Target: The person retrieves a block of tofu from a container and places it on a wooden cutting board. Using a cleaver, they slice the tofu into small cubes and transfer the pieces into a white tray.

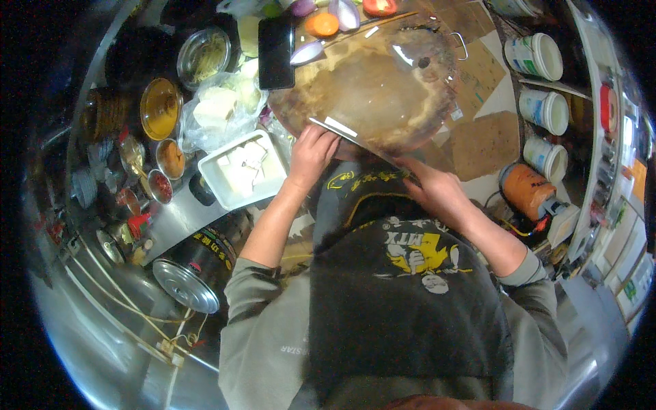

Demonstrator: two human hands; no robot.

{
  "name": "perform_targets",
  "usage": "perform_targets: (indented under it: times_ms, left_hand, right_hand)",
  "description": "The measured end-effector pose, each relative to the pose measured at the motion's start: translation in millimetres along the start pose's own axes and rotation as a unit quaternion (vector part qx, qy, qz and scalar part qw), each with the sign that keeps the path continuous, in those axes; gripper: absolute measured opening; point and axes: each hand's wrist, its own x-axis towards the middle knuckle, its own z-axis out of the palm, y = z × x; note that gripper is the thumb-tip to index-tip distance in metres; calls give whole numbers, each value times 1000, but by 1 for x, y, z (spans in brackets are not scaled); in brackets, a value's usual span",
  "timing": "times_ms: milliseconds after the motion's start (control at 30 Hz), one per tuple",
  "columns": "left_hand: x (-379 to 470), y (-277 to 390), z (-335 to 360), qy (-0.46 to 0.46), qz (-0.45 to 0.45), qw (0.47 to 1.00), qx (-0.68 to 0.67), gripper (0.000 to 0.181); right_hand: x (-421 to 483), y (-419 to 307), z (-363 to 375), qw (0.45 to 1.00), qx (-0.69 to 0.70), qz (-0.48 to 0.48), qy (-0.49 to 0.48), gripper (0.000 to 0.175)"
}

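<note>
A kitchen knife [353, 139], seen nearly edge-on, slants over the near rim of a round wooden chopping block [353, 87]. My right hand [435, 187] grips it at the lower right end. At the upper left end of the blade, the curled fingers of my left hand [312, 148] rest close against it. What lies under those fingers is hidden. A white strip of food [341, 126] is just beyond the blade. Left of my left hand, a white plastic tub [241, 169] contains white pieces in pale liquid.
Along the block's far side are onion wedges [344, 15], a cut carrot [322, 24], a red vegetable piece [379, 6], chopsticks [379, 21] and a black phone [277, 54]. A plastic bag [220, 110] and bowls stand left. An orange gas cylinder [528, 189] and white buckets [546, 113] are right.
</note>
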Motion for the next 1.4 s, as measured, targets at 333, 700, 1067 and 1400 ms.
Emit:
perform_targets:
  times_ms: [333, 700, 1067, 1400]
  left_hand:
    - [-1, 1, 3, 0, -8, 1000, 9, 20]
    - [4, 0, 4, 29, 15, 999, 24, 21]
    - [0, -1, 3, 19, 5, 1000, 24, 20]
    - [2, 0, 2, 18, 5, 1000, 22, 22]
  right_hand:
    - [0, 3, 3, 999, 4, -42, 31, 42]
    - [3, 10, 9, 992, -11, -105, 65, 40]
    - [10, 8, 8, 998, -48, -18, -41, 42]
    - [23, 24, 25, 999, 7, 9, -33, 40]
